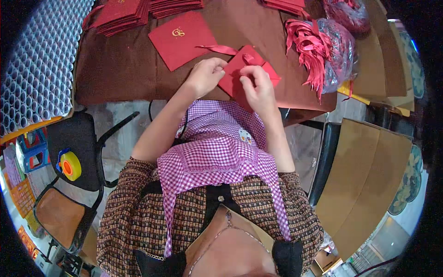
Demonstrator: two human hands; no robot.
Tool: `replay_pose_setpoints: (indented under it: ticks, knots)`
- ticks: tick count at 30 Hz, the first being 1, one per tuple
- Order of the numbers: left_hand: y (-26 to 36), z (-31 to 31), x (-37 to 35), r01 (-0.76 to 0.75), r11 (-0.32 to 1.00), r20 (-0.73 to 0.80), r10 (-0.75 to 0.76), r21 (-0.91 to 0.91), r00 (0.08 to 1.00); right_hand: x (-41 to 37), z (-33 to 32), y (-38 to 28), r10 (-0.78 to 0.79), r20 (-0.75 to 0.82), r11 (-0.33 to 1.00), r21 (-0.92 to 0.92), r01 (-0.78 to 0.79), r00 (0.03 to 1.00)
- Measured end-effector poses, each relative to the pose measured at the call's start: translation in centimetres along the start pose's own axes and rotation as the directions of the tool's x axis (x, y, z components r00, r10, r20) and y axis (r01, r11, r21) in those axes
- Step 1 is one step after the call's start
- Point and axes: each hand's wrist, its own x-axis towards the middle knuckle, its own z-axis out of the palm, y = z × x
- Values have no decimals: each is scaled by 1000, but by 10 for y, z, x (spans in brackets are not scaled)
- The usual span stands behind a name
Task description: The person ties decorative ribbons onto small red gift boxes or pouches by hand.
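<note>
A red gift envelope [236, 76] lies tilted on the table between my hands, with a red ribbon [249, 59] across its top. One ribbon end stretches out to the left over the table. My left hand [206, 77] is closed at the envelope's left edge, thumb and fingers together. Fingers bent in a pinch, my right hand [259, 88] is over the envelope's right part, just below the ribbon loop; its fingertips partly hide what they grip. Flat beside them lies another red envelope [177, 44] with a gold emblem.
Stacks of red envelopes [121, 16] stand at the back of the brown-covered table [110, 76]. At right, a bundle of red ribbons [310, 53] spills from a clear plastic bag [341, 55]. A tray of small round cells [37, 69] stands left. Tape [70, 165] rests on a chair.
</note>
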Motion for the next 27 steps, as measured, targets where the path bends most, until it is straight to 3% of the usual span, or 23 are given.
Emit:
replay_pose_setpoints:
  ticks: [1, 7, 15, 27]
  knots:
    - [0, 0, 0, -1, 1000, 0, 1, 3, 1000, 2, 3, 0, -79, 4, 990, -115, 79, 997]
    - [2, -1, 1, 12, 1000, 52, -11, -24, 999, 4, 18, 7, -155, -37, 959, -246, 142, 987]
    - [-1, 0, 4, -2, 997, 45, 5, -73, 999, 7, 18, 3, -145, -75, 974, -187, 129, 987]
    - [10, -1, -3, -24, 999, 0, 25, 42, 1000, 5, 26, 5, -164, -124, 971, -196, 137, 979]
